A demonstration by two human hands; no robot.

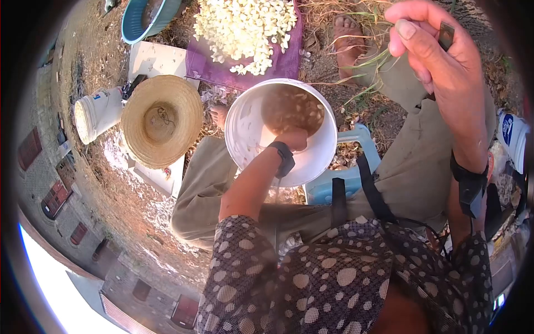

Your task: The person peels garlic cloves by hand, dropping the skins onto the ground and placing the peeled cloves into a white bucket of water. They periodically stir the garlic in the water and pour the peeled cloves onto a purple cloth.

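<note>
My left hand (295, 139) reaches down into a white bucket (239, 119), right at the cloudy brown water (292, 111). Pale cloves float in that water, and the fingers of this hand are hidden. Raised at the upper right, my right hand (439, 50) has its fingers curled in, with a small dark blade (446, 37) held in it. Beyond the bucket, a heap of peeled garlic cloves (245, 30) lies on a purple mesh sack (214, 75).
A straw hat (186, 122) lies left of the bucket, beside a white pail (100, 114). At the top left stands a blue basin (133, 25). A light blue plastic stool (328, 189) is by my legs. Dry stalks (367, 64) lie near my foot.
</note>
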